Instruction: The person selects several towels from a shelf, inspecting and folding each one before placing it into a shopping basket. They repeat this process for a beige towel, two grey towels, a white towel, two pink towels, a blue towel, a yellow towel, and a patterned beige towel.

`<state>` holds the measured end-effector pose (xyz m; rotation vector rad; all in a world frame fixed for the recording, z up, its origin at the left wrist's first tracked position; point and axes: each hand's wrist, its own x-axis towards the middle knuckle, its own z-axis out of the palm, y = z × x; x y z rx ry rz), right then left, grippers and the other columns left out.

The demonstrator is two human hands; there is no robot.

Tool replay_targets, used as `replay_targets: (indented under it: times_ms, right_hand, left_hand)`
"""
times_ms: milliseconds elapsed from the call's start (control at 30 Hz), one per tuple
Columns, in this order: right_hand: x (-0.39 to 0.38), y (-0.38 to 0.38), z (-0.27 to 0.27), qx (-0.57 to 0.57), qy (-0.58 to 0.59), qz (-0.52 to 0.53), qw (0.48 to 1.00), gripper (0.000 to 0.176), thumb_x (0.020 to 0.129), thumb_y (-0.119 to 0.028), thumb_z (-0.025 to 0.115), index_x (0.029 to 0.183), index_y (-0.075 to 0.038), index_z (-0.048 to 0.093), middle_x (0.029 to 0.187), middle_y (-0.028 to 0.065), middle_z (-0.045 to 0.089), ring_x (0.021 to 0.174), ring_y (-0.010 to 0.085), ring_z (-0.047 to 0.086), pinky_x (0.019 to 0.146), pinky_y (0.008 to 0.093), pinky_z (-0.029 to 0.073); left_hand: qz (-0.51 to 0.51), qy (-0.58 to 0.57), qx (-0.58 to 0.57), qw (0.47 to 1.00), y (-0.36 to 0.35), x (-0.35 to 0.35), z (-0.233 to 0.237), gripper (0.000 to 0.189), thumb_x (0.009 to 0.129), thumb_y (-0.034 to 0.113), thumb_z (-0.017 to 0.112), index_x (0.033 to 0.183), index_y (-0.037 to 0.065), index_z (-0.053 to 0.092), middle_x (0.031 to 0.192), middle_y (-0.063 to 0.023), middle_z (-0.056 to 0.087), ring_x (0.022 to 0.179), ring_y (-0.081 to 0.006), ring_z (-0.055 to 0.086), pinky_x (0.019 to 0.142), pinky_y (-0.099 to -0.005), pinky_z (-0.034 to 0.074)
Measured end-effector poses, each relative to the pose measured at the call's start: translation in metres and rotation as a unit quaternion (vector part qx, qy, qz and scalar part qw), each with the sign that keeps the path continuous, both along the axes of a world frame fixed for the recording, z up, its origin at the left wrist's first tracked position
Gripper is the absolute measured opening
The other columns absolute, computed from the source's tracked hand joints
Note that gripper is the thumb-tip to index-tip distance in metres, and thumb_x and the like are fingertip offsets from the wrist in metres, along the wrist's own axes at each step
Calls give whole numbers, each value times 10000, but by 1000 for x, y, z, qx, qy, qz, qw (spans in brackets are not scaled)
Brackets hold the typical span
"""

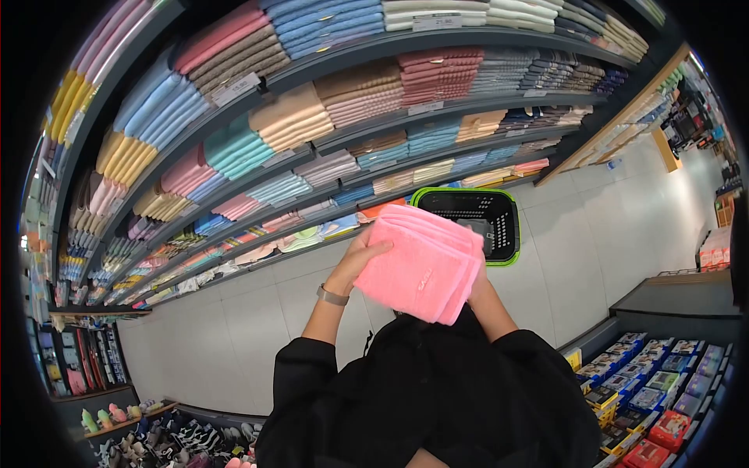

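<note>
Far left: folded yellow towels (69,97) on a shelf; below, small green and pink plush-like items (103,419) on a ledge

Left to centre: dark tiered shelves (308,72), curved by the lens, filled with folded towels in blue, yellow, pink, teal, peach and grey; white price label (236,89) on the upper edge, print too small to read with certainty

Centre, left hand (355,259): grey band (333,296) at the wrist; thumb laid over the front of the towel, fingers out of sight behind it, pinching its left edge

Centre: pink towel (419,265), folded, held up between both hands above the tiled floor (226,343), in front of the black sleeves and top (429,382); several layers visible; a short word in raised capitals, slanted, near the lower right of its face, not surely legible

Centre, right hand (480,282): at the towel's right edge, largely covered by it; cannot tell how the fingers are set

Right of centre: black basket with green rim (516,226), on the floor near the shelves, partly behind the towel; dark grey item (488,235) inside

Lower right: rows of boxed goods (646,398), blue, yellow and red, lettering too small to read
</note>
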<state>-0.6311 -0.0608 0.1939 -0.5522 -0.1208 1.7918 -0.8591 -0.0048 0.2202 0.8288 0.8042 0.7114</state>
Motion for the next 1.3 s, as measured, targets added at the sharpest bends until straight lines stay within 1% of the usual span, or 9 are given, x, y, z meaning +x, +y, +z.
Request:
replay_targets:
  times_ms: [167, 233, 267, 333, 633, 700, 800, 1000, 1300]
  right_hand:
    - [68, -12, 13, -70, 141, 91, 983, 624, 859, -482, 472, 1274, -23, 393, 1276, 134, 453, 1122, 282, 485, 932, 431, 401]
    - [95, -14, -5, -31, -200, 110, 973, 551, 834, -289, 595, 1263, -10, 391, 1227, 119, 482, 1106, 235, 499, 901, 385, 437]
    - [104, -11, 5, -32, -254, 110, 960, 519, 791, -101, 626, 1247, 2, 400, 1194, 108, 502, 1082, 212, 515, 874, 358, 459]
    - [131, -7, -9, -40, -244, 92, 965, 510, 787, -80, 616, 1244, -3, 402, 1179, 106, 514, 1056, 214, 533, 869, 361, 467]
    - [223, -11, -28, -72, -145, 22, 987, 465, 780, -53, 596, 1207, 5, 420, 1126, 118, 542, 1013, 234, 564, 855, 371, 480]
    - [232, -13, -33, -79, -135, 27, 987, 474, 782, -57, 594, 1214, 8, 410, 1134, 122, 538, 1019, 238, 561, 858, 372, 479]
    - [233, -11, -42, -62, -95, 64, 991, 503, 785, -67, 590, 1236, 10, 383, 1157, 120, 521, 1021, 222, 557, 849, 360, 481]
    - [239, -11, -65, -104, 61, 138, 983, 504, 797, -108, 579, 1242, 1, 369, 1144, 139, 525, 1021, 260, 558, 859, 396, 478]
    - [203, -8, -104, -110, 57, 146, 981, 493, 785, -66, 579, 1234, 10, 393, 1118, 134, 542, 962, 242, 590, 806, 395, 505]
  left_hand:
    - [72, 62, 116, 989, 17, 62, -2, 469, 805, 84, 614, 1235, 18, 439, 1138, -65, 542, 1026, -129, 519, 878, -262, 416]
    - [59, 83, 139, 985, 16, 90, -4, 459, 806, 75, 612, 1230, 19, 444, 1141, -65, 539, 1023, -129, 519, 871, -259, 418]
    - [70, 77, 132, 986, 16, 109, -3, 461, 813, 91, 605, 1237, 22, 437, 1150, -67, 532, 1028, -129, 514, 870, -259, 417]
    - [71, 73, 124, 987, 18, 141, -6, 463, 821, 107, 598, 1244, 24, 429, 1159, -70, 526, 1033, -129, 508, 870, -260, 415]
    - [-22, 56, -183, 981, -29, 189, -89, 551, 919, 423, 387, 1257, -12, 386, 1198, -128, 498, 1067, -203, 508, 879, -327, 426]
    - [-50, -174, -211, 961, -33, 211, -84, 498, 924, 362, 404, 1263, -2, 374, 1214, -136, 484, 1090, -217, 501, 893, -344, 435]
    - [102, -58, -199, 973, -25, 233, -72, 430, 910, 214, 466, 1264, -5, 359, 1217, -140, 480, 1106, -224, 495, 910, -350, 437]
    - [169, -32, -115, 978, -31, 238, -81, 497, 812, -25, 518, 1276, 15, 346, 1249, -128, 458, 1155, -234, 459, 977, -368, 387]
    - [194, -88, -134, 968, -41, 210, -94, 521, 790, -20, 524, 1281, 27, 357, 1264, -112, 454, 1166, -243, 450, 980, -374, 373]
